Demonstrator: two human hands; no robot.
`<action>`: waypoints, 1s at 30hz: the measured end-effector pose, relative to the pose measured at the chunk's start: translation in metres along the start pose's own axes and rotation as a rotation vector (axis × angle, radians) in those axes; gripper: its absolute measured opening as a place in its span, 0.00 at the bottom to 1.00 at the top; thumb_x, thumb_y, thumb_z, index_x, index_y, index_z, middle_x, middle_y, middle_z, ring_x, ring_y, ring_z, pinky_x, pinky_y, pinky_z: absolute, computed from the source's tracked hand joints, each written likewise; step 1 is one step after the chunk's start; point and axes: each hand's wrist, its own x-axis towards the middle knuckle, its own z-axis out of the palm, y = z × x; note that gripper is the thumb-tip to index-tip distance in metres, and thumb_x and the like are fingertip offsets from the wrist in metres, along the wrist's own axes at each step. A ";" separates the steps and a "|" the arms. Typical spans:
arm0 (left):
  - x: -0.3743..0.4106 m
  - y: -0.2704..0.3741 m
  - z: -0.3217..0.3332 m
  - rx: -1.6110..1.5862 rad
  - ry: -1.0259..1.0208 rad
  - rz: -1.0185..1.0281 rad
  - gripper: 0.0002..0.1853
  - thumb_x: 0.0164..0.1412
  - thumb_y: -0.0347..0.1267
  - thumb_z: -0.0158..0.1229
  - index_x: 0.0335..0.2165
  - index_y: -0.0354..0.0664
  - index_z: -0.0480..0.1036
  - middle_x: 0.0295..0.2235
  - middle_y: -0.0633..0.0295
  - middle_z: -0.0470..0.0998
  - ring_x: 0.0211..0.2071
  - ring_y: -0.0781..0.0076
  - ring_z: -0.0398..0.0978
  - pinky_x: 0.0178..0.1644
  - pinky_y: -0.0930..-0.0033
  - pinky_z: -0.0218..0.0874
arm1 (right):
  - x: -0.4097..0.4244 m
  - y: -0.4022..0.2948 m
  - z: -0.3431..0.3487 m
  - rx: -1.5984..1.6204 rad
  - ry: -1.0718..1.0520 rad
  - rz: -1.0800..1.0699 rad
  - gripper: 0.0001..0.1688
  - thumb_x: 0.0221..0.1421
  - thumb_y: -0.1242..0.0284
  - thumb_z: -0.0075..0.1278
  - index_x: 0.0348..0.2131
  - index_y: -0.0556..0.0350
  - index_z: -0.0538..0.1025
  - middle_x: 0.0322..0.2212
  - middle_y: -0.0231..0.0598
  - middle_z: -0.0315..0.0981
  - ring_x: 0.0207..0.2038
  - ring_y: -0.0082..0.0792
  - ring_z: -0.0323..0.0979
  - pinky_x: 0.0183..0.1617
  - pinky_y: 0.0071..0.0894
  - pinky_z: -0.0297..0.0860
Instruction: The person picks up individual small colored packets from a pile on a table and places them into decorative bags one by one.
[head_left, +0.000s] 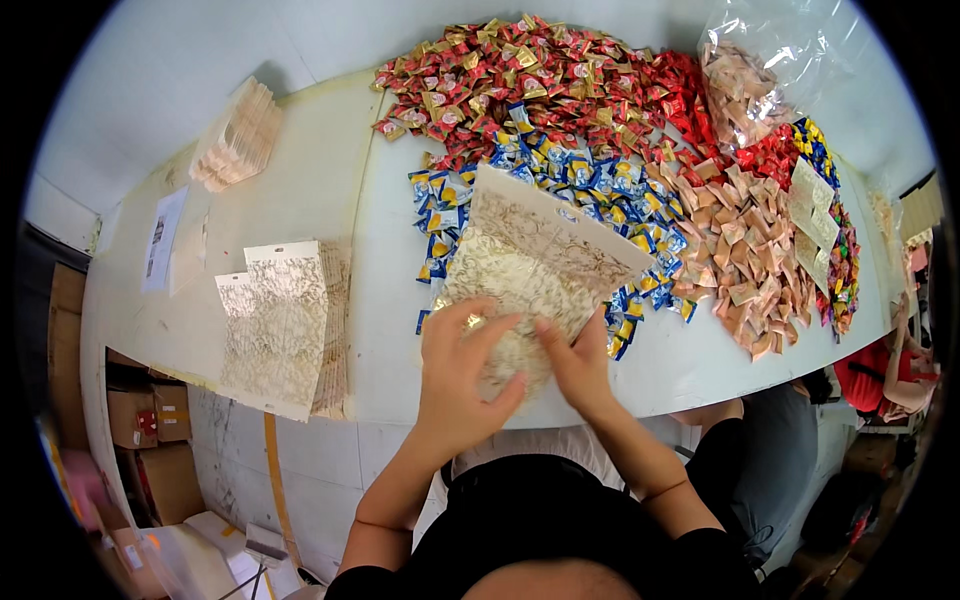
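Note:
A cream packet with a gold scroll pattern and a slotted header (547, 232) is tilted in front of me, above the near edge of a mound of blue-and-yellow wrapped sweets (600, 180). My right hand (581, 360) grips its lower right side, thumb on the face and the other fingers mostly hidden behind. My left hand (469, 375) is over its lower left part with fingers spread and curved. Blur there hides whether those fingers grip it or only touch it. What the packet contains is hidden.
Patterned packets (281, 322) lie stacked at left, behind them printed sheets (165, 240) and a cream stack (238, 135). Red-and-gold sweets (525, 75), peach packets (750, 247) and a clear bag (746, 90) fill the back and right. Another person's leg (772, 450) is at right.

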 end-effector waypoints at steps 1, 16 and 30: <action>0.001 -0.003 0.001 0.002 0.066 0.014 0.35 0.38 0.30 0.62 0.50 0.41 0.62 0.46 0.49 0.61 0.48 0.56 0.58 0.50 0.58 0.53 | 0.005 -0.003 -0.006 -0.028 0.021 -0.029 0.30 0.53 0.79 0.46 0.52 0.63 0.52 0.43 0.41 0.63 0.44 0.27 0.63 0.46 0.25 0.63; 0.014 -0.029 0.042 -0.708 0.005 -0.443 0.48 0.47 0.31 0.60 0.57 0.29 0.38 0.54 0.49 0.53 0.55 0.64 0.54 0.56 0.65 0.49 | 0.008 0.000 -0.022 -0.143 -0.174 -0.242 0.26 0.60 0.72 0.36 0.53 0.67 0.51 0.46 0.43 0.61 0.46 0.28 0.60 0.51 0.26 0.56; 0.014 -0.037 0.052 -0.870 0.077 -0.325 0.48 0.47 0.32 0.60 0.57 0.29 0.38 0.54 0.46 0.55 0.54 0.61 0.57 0.55 0.66 0.52 | 0.004 0.018 -0.028 -0.054 0.071 0.000 0.23 0.63 0.66 0.27 0.51 0.63 0.60 0.44 0.38 0.65 0.45 0.24 0.61 0.49 0.23 0.58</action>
